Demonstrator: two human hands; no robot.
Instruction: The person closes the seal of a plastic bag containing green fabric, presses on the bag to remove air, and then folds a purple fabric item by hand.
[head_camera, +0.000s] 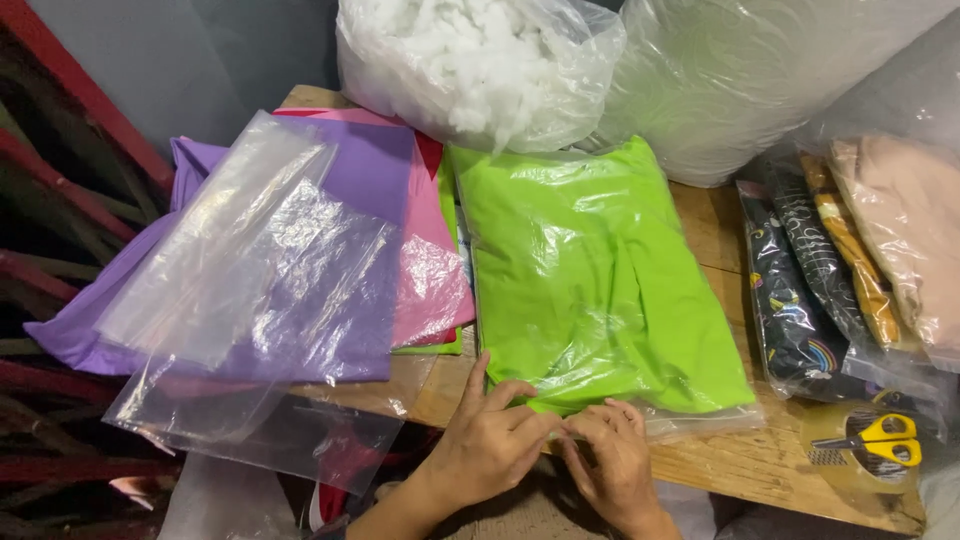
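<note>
1. Both your hands, left (487, 440) & right (612, 462), pinch the near edge of the bagged green cloth (595, 275), fingers curled shut.
2. Bag lies flat on tabletop (715, 235), betw. purple cloth (330, 240) & scissors (872, 440).

Green bagged cloth (600, 270), fluff bag (480, 65)

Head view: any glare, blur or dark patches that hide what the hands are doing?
Head view: sharp overall; glare streaks the clear bag over the green fabric and the loose plastic sheets, yet the colours read through. The left hand and right hand at the bag's near edge are evenly lit. The left margin and bottom edge fall into shadow.
</note>
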